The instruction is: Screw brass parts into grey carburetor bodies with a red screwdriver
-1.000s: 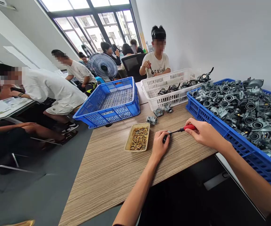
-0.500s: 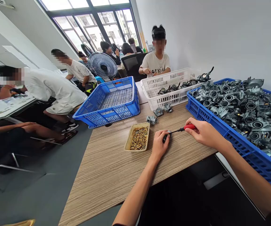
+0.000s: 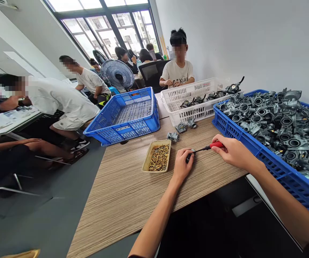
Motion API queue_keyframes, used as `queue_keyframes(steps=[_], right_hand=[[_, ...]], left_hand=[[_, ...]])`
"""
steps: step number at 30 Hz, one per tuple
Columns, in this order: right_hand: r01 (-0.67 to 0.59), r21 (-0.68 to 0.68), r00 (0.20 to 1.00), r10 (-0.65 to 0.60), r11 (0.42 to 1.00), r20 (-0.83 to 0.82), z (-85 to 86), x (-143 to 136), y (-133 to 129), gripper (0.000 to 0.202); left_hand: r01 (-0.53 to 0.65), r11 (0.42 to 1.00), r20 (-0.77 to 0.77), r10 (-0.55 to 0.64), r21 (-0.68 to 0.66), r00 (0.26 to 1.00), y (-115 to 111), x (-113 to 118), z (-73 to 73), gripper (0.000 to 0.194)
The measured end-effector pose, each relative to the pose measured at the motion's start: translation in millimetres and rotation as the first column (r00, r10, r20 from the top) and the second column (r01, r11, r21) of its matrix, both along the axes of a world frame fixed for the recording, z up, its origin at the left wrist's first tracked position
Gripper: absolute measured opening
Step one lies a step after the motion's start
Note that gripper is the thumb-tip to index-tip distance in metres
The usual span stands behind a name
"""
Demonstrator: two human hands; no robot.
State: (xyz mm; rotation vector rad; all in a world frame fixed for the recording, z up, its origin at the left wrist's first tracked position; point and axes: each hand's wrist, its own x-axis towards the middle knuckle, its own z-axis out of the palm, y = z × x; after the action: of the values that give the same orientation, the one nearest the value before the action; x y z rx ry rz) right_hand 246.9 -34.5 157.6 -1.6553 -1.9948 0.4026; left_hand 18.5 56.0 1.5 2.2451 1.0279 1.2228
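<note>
My right hand [image 3: 231, 152] is closed around the red handle of a screwdriver [image 3: 216, 144]. Its dark shaft points left, the tip reaching a small dark part [image 3: 188, 157] on the table. My left hand [image 3: 182, 163] is closed over that part and covers most of it, so its kind is hard to make out; it looks like a carburetor body. Left of this hand stands a cream tray [image 3: 143, 167] full of small brass pieces [image 3: 159, 157]. Just beyond are several loose metal carburetor bodies [image 3: 173, 136].
A blue crate [image 3: 240, 134] heaped with carburetor bodies stands at right. Behind the table's middle are a white crate [image 3: 182, 117] with several carburetors and a blue crate [image 3: 122, 134]. Across the table sits a person [image 3: 179, 71]; a fan [image 3: 118, 74] and others are farther back.
My hands and the screwdriver hold nearly the same position. The person across the table has shifted slightly, head a little left and hands closer together.
</note>
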Motion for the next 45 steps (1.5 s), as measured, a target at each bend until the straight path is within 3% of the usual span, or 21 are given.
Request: queue_keyframes(steps=[16,23,45], right_hand=[[-0.046,0.075,0.999,0.048,0.996,-0.017,-10.1,2.4,3.4,0.011],[-0.016,0.119,1.000,0.018,0.993,-0.013,-4.3,4.9,-0.1,0.013],[-0.024,0.045,1.000,0.025,0.999,-0.005,-2.1,0.2,-0.6,0.014]], left_hand=[[-0.004,1.000,0.020,0.004,0.004,1.000,0.4,0.8,-0.4,0.007],[-0.001,1.000,0.006,0.001,-0.011,1.000,-1.0,0.6,2.6,0.009],[0.006,1.000,0.006,-0.006,-0.022,1.000,-1.0,0.2,1.8,0.010]])
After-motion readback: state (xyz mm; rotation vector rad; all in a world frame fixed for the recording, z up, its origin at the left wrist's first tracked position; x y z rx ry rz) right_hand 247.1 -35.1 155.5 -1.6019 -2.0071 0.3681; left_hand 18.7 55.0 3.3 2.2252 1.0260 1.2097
